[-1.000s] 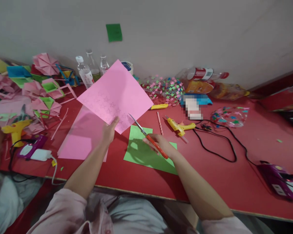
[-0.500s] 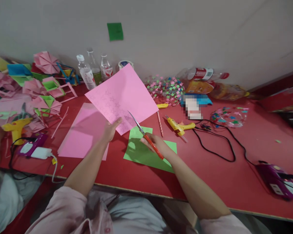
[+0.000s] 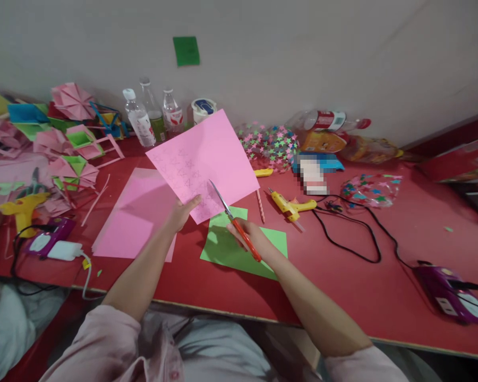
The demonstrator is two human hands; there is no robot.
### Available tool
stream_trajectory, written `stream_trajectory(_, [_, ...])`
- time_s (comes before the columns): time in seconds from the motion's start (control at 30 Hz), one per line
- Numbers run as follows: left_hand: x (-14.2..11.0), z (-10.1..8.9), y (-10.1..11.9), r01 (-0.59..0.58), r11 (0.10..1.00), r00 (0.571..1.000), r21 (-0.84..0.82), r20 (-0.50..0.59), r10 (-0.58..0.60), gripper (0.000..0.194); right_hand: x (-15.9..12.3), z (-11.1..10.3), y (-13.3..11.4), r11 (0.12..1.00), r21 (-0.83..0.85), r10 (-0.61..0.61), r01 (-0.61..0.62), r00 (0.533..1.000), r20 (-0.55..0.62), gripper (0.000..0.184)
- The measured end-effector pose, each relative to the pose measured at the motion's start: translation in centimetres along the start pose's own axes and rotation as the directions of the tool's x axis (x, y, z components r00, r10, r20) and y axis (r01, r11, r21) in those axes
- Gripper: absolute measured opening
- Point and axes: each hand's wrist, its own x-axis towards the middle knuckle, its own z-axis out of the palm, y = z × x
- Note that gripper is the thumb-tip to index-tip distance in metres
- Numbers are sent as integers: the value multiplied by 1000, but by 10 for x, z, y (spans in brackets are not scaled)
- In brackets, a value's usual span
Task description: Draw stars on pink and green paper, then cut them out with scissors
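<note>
Head view: the left hand [image 3: 183,213] pinches a star-marked sheet [image 3: 213,159] by its near left edge, above the table [image 3: 334,292]. The right hand [image 3: 252,234] grips scissors [image 3: 236,224], blades overlapping the sheet; contact cannot be told. Green paper [image 3: 219,245] lies below, pink paper [image 3: 125,223] left, a glue gun [image 3: 292,206] right.

Green square [image 3: 186,51] on wall [image 3: 302,63], three bottles [image 3: 158,125] below

The 2 hands [image 3: 182,214] [image 3: 258,239] hold pink paper [image 3: 213,159] and red-handled scissors [image 3: 236,224].
</note>
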Motion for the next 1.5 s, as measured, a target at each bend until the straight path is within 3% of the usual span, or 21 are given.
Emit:
stream_trajectory(0.73, [-13,11,15,61,991,988,116,134,-76,42,-1,7,-7,994,107,20,-10,996,-92,58])
stream_trajectory(1.1, [-15,12,19,106,984,977,145,171,-131,40,-6,5,-17,979,194,75,-68,997,-29,55])
stream_trajectory(1.2, [-16,11,20,128,985,976,114,162,-146,40,-4,4,-15,970,228,88,-88,996,9,56])
stream_trajectory(1.33, [-9,7,14,146,988,977,48,147,-152,46,-1,4,-8,981,185,71,-64,997,-30,56])
stream_trajectory(1.5, [2,3,2,58,994,993,-88,109,-48,57,2,6,-1,992,125,40,-32,998,-57,54])
